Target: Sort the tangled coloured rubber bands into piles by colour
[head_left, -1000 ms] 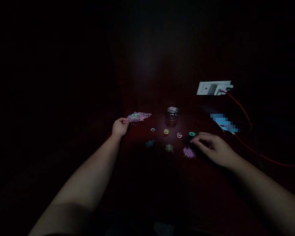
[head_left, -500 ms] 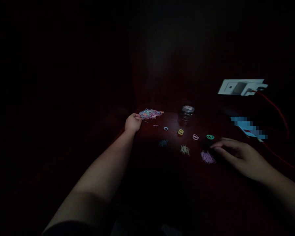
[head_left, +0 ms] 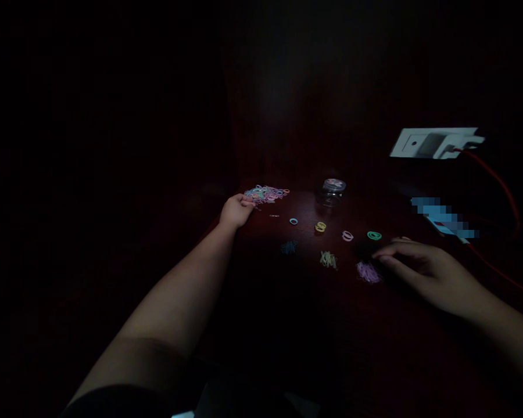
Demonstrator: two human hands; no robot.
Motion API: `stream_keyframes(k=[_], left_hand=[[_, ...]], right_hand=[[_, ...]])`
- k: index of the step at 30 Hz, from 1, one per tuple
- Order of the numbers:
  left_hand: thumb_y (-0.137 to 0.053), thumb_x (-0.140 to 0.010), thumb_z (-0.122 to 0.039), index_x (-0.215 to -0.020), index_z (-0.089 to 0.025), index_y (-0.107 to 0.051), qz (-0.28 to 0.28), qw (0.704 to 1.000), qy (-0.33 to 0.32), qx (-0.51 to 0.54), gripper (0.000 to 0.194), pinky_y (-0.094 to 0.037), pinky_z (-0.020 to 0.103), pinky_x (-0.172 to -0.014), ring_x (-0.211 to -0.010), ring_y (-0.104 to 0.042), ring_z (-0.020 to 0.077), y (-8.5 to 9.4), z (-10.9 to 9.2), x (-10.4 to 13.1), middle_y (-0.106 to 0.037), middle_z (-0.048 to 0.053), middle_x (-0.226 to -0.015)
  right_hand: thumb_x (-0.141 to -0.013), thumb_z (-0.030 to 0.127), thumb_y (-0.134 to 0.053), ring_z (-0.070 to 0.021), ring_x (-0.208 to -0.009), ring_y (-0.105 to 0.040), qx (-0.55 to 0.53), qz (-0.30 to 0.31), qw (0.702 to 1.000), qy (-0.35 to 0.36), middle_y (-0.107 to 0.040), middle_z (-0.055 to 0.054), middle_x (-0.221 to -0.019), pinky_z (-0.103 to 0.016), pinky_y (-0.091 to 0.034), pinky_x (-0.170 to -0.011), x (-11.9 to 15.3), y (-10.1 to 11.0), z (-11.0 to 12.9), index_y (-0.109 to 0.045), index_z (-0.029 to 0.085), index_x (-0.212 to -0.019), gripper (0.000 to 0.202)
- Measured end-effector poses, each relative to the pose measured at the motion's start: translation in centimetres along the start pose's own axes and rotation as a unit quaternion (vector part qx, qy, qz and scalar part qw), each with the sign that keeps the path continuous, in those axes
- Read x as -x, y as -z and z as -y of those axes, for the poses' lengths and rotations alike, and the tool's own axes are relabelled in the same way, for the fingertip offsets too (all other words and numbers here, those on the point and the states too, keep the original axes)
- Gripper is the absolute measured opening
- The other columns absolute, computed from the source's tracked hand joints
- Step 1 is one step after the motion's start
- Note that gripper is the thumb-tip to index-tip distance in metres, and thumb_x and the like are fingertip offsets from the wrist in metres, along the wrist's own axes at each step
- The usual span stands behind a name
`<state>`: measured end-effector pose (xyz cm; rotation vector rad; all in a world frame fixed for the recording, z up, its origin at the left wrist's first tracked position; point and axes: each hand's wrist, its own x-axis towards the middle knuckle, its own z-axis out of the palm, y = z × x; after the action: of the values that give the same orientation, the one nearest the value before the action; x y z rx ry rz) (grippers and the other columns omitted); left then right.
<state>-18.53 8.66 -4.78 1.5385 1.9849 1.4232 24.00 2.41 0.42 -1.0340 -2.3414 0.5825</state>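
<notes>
A mixed pile of small colourful elastic bands (head_left: 268,194) is lying at the far left of a dark reddish table (head_left: 261,278). The left hand (head_left: 236,211) is touching the pile's near edge, its fingertips close together; whether they are gripping a band is unclear. The right hand (head_left: 431,271) is hovering beside the purple band pile (head_left: 368,272), thumb and forefinger nearly meeting, any hold too dim to tell. Blue (head_left: 293,222), yellow (head_left: 320,227), pink (head_left: 347,236) and green hair ties (head_left: 374,235) are forming a row. A clear lidded jar (head_left: 332,193) is standing behind them.
</notes>
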Motion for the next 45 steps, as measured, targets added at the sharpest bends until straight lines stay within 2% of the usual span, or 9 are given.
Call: stream_keyframes(k=[7,11,18,22,29,32,37,42,45], left_hand=[[-0.065,-0.071,-0.017,-0.094,-0.014,-0.066,0.057,0.998,-0.018,0.024,0.024,-0.050,0.030,-0.082,-0.084,-0.067,0.0172,-0.2,0.5,-0.4,-0.073,0.007,-0.091],[-0.065,-0.070,-0.012,-0.097,-0.013,-0.066,0.071,0.997,-0.034,0.020,0.027,-0.049,0.029,-0.086,-0.089,-0.066,0.0159,-0.4,0.8,-0.6,-0.071,0.009,-0.100],[-0.066,-0.073,-0.019,-0.095,-0.018,-0.070,0.066,0.994,-0.032,-0.083,0.023,-0.049,0.029,-0.082,-0.082,-0.065,0.0166,-0.2,0.3,-0.3,-0.071,0.005,-0.093],[-0.062,-0.074,-0.019,-0.092,-0.017,-0.068,0.068,0.991,-0.028,-0.109,0.019,-0.048,0.027,-0.077,-0.078,-0.064,0.0153,0.1,-0.4,0.0,-0.070,0.004,-0.087],[-0.057,-0.076,-0.019,-0.090,-0.018,-0.066,0.047,0.988,-0.026,-0.142,0.016,-0.046,0.029,-0.078,-0.077,-0.061,0.0171,0.4,-1.4,0.7,-0.069,0.006,-0.090],[-0.054,-0.080,-0.023,-0.093,-0.017,-0.063,0.027,0.991,-0.043,-0.127,0.017,-0.046,0.029,-0.079,-0.077,-0.061,0.0176,0.4,-1.2,0.6,-0.068,0.007,-0.090],[-0.050,-0.083,-0.027,-0.094,-0.016,-0.059,0.005,0.996,-0.081,-0.042,0.017,-0.047,0.027,-0.079,-0.081,-0.061,0.0158,0.2,-1.0,0.4,-0.066,0.006,-0.092],[-0.056,-0.078,-0.027,-0.094,-0.016,-0.058,0.002,0.997,-0.082,0.001,0.019,-0.049,0.027,-0.078,-0.079,-0.062,0.0155,0.3,-0.8,0.5,-0.066,0.005,-0.089],[-0.062,-0.074,-0.030,-0.092,-0.017,-0.059,0.008,0.998,-0.059,0.027,0.023,-0.050,0.028,-0.075,-0.075,-0.062,0.0160,0.2,-0.4,0.3,-0.066,0.003,-0.082]], right_hand=[[-0.089,0.043,-0.052,-0.0184,-0.081,-0.062,-0.003,0.002,1.000,0.005,-0.067,-0.006,-0.089,-0.031,-0.046,-0.076,0.0,0.0,0.0,-0.068,0.019,-0.089,0.029],[-0.089,0.043,-0.052,-0.0183,-0.080,-0.061,0.001,-0.002,1.000,0.004,-0.067,-0.007,-0.087,-0.031,-0.046,-0.077,0.2,0.0,0.0,-0.068,0.018,-0.089,0.029],[-0.088,0.043,-0.052,-0.0192,-0.082,-0.063,0.012,-0.005,1.000,0.004,-0.069,-0.005,-0.089,-0.032,-0.048,-0.076,-0.1,-0.6,-0.3,-0.067,0.020,-0.089,0.028],[-0.089,0.041,-0.051,-0.0190,-0.083,-0.064,0.005,0.005,1.000,0.000,-0.070,-0.006,-0.090,-0.030,-0.049,-0.073,-0.1,-0.6,-0.2,-0.067,0.019,-0.090,0.027],[-0.089,0.037,-0.051,-0.0172,-0.079,-0.063,-0.006,-0.005,1.000,0.014,-0.069,-0.005,-0.087,-0.029,-0.048,-0.073,-0.3,-0.8,0.0,-0.067,0.018,-0.086,0.026],[-0.089,0.036,-0.051,-0.0158,-0.075,-0.060,-0.013,-0.010,1.000,0.020,-0.068,-0.004,-0.083,-0.028,-0.047,-0.071,-0.3,-1.0,-0.1,-0.067,0.017,-0.086,0.025],[-0.089,0.035,-0.049,-0.0146,-0.071,-0.057,-0.034,-0.008,0.999,0.028,-0.065,-0.003,-0.077,-0.028,-0.046,-0.067,-0.4,-1.3,-0.2,-0.066,0.016,-0.084,0.026],[-0.089,0.033,-0.048,-0.0141,-0.067,-0.055,-0.049,-0.016,0.999,0.015,-0.062,-0.003,-0.075,-0.026,-0.042,-0.060,-0.4,-1.7,-0.1,-0.065,0.016,-0.081,0.025],[-0.088,0.030,-0.049,-0.0133,-0.064,-0.052,-0.058,-0.039,0.997,0.011,-0.058,-0.002,-0.069,-0.025,-0.041,-0.060,-0.5,-2.0,-0.3,-0.063,0.016,-0.076,0.023]])
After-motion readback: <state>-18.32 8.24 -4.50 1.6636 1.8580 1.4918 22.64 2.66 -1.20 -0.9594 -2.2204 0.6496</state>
